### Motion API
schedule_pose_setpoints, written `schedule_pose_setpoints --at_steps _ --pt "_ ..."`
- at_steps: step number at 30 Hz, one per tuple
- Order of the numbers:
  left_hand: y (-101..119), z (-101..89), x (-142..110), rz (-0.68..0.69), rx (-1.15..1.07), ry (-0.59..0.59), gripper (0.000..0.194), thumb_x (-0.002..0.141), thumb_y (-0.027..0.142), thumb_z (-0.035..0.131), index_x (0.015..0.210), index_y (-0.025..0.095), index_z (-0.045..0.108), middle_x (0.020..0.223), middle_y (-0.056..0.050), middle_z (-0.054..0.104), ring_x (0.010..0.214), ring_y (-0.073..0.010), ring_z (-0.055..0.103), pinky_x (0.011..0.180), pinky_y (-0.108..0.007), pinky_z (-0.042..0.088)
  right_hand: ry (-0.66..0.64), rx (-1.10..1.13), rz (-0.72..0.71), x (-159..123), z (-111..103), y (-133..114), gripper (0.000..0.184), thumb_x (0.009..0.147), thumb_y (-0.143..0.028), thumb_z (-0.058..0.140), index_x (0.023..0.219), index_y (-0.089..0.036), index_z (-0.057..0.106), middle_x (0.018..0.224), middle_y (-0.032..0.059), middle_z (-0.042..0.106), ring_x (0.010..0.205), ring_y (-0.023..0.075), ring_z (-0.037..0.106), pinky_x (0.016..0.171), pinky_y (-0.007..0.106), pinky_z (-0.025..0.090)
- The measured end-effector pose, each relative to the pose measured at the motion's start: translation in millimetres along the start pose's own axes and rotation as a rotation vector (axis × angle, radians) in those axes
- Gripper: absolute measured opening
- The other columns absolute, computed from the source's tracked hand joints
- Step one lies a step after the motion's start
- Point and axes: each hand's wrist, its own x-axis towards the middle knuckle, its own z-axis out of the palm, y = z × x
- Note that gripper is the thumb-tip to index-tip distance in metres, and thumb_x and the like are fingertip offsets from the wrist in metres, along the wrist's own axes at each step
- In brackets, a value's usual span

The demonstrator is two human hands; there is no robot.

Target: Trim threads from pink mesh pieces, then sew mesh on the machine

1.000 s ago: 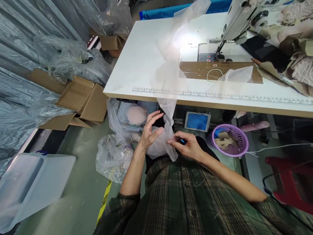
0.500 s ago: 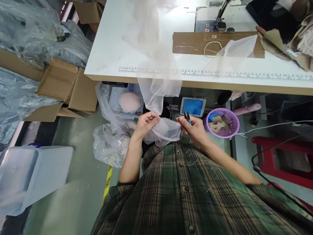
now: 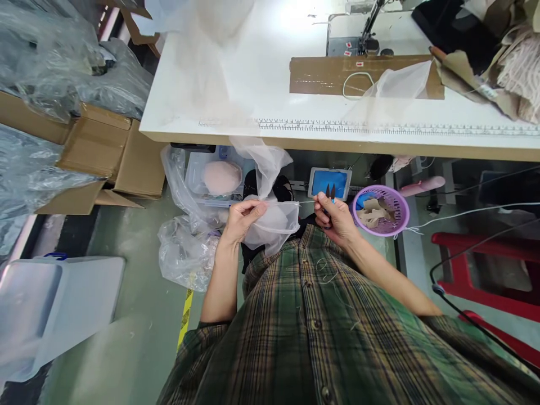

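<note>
My left hand (image 3: 243, 217) is closed, pinching the edge of a sheer white mesh fabric (image 3: 272, 222) that hangs from the sewing table (image 3: 236, 101) down to my lap. My right hand (image 3: 335, 216) is closed around small thread snips (image 3: 329, 193), blades pointing up. A thin thread runs from the fabric's corner towards the right hand. Both hands are held below the table's front edge, above my plaid shirt.
A sewing machine (image 3: 367, 28) and a brown cardboard strip (image 3: 320, 76) sit on the table, with fabric piles (image 3: 502, 50) at right. Below are a purple basket (image 3: 382, 210) of scraps, plastic bags (image 3: 185, 253), cardboard boxes (image 3: 109, 157), a red stool (image 3: 485, 270) and a grey bin (image 3: 54, 304).
The left hand went from spread open to pinching the fabric edge. The right hand moved away from the fabric to the right and the snips now point up. The view tilted down.
</note>
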Motion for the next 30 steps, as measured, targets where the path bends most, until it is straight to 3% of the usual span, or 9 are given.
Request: schedule_pose_setpoints --at_steps 7,16,22,26,30 --pt "29 4.1 0 0.152 0.013 -0.049 0.023 0.072 0.041 0.08 0.075 0.019 0.075 0.085 -0.005 0.069 0.087 -0.0173 0.062 0.085 -0.029 0.046 0.077 0.062 -0.004 6 -8 -14 0.037 0.061 -0.043 0.088 0.079 -0.017 0.069 0.07 -0.0032 0.054 0.044 0.0016 0.027 0.031 0.015 0.015" --pt "38 3.9 -14 0.225 0.056 0.128 0.027 0.073 0.047 0.078 0.077 0.02 0.074 0.084 -0.005 0.073 0.086 -0.0204 0.066 0.086 -0.031 0.048 0.063 0.058 -0.047 16 9 -16 0.04 0.06 -0.045 0.088 0.073 -0.017 0.062 0.069 -0.0033 0.048 0.047 0.0031 0.026 0.032 0.014 0.018" --pt "52 -21.6 -16 0.19 -0.015 0.29 0.032 0.065 0.049 0.082 0.074 0.02 0.072 0.087 -0.004 0.071 0.079 -0.0176 0.063 0.072 -0.026 0.049 0.02 -0.082 -0.088 26 37 -8 0.045 0.06 -0.052 0.086 0.074 -0.016 0.063 0.062 -0.0043 0.047 0.044 0.0032 0.029 0.035 0.017 0.017" --pt "68 -46.2 -16 0.113 0.044 0.231 0.031 0.063 0.045 0.084 0.07 0.018 0.071 0.083 -0.004 0.071 0.07 -0.0141 0.059 0.064 -0.022 0.047 -0.052 -0.212 -0.126 28 58 2 0.05 0.064 -0.063 0.079 0.07 -0.018 0.059 0.048 -0.0076 0.038 0.039 0.0053 0.028 0.034 0.021 0.017" --pt "67 -63.4 -24 0.007 0.063 0.184 0.033 0.064 0.046 0.084 0.071 0.017 0.071 0.076 -0.004 0.07 0.066 -0.0143 0.06 0.061 -0.022 0.047 -0.056 -0.211 -0.138 32 61 8 0.052 0.066 -0.066 0.076 0.068 -0.019 0.054 0.046 -0.0091 0.032 0.039 0.0057 0.025 0.035 0.02 0.018"
